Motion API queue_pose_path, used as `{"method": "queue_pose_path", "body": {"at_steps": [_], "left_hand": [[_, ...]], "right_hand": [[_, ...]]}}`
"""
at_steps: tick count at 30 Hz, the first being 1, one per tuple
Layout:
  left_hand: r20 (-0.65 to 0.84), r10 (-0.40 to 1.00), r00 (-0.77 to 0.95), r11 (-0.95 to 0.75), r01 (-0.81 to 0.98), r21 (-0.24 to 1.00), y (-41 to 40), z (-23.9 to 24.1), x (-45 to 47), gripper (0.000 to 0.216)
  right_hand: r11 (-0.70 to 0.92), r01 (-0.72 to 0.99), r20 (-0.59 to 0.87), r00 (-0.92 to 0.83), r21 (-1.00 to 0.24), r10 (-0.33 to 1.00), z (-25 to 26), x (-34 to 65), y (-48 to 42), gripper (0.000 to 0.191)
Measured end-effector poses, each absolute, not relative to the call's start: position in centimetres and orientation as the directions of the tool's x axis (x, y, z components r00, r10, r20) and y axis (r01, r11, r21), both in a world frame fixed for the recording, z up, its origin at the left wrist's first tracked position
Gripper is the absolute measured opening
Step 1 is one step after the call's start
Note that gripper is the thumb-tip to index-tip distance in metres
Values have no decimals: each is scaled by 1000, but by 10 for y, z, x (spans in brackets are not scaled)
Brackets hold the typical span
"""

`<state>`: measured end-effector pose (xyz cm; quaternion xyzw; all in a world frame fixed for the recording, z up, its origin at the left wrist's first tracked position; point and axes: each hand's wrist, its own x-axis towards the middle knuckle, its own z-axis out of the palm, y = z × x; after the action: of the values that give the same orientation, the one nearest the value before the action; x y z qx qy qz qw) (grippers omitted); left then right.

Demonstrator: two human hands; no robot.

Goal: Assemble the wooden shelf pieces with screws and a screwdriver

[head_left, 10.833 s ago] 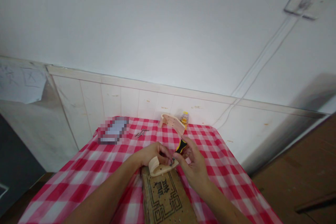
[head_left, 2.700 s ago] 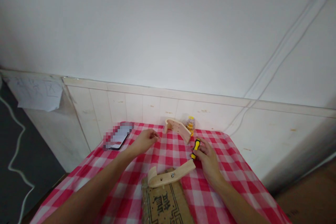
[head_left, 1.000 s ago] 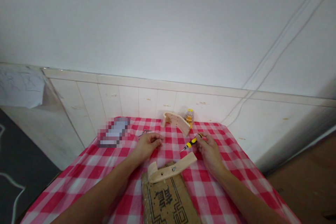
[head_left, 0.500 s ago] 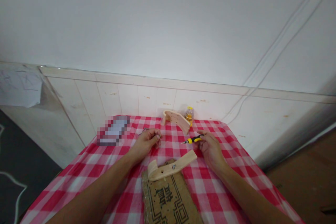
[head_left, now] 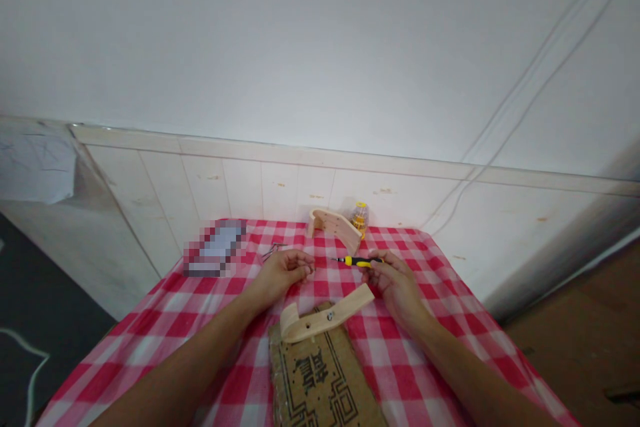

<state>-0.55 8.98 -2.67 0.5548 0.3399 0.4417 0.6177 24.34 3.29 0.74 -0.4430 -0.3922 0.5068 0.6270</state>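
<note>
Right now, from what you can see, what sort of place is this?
Perhaps a makeshift workspace in a home: a checked tablecloth, a curved wooden piece lying on cardboard, and a screwdriver in the right hand.

White wall (head_left: pixel 320 47) above pale panelling (head_left: pixel 243 187); cables (head_left: pixel 524 111) slanting at right; checked tablecloth (head_left: pixel 185 300).

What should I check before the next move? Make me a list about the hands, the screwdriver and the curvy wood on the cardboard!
1. Screwdriver held in the right hand: ok.
2. Screwdriver set against the front curved wooden piece: not ok, they're apart.
3. Front curved wooden piece lying on the cardboard: ok, though one end juts past the edge.
4. Left hand steadying that wood: not ok, it isn't touching.
5. Small part pinched in the left hand: cannot tell, too small.
</note>
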Motion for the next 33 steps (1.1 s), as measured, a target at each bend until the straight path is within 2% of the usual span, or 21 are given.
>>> {"method": "queue_pose_path", "body": {"at_steps": [7,15,20,25,33], "left_hand": [[6,936,352,46,-139,989,90,-24,-9,27],[23,932,362,2,-71,998,90,-27,-6,18],[55,917,395,-37,-54,998,88,-24,-6,25],[46,911,410,-79,65,995,86,-22,-5,27],[78,904,421,-116,66,991,87,-25,-3,29]], "right_hand": [[74,-251,37,150,-965,988,0,246,34,20],[41,-108,35,58,-993,998,-10,249,41,33],[28,-58,25,43,-998,999,-10,249,41,27],[7,-37,6,15,-999,1000,-10,249,40,27],[-13,-21,-13,3,-1000,1000,-9,249,41,29]]}}
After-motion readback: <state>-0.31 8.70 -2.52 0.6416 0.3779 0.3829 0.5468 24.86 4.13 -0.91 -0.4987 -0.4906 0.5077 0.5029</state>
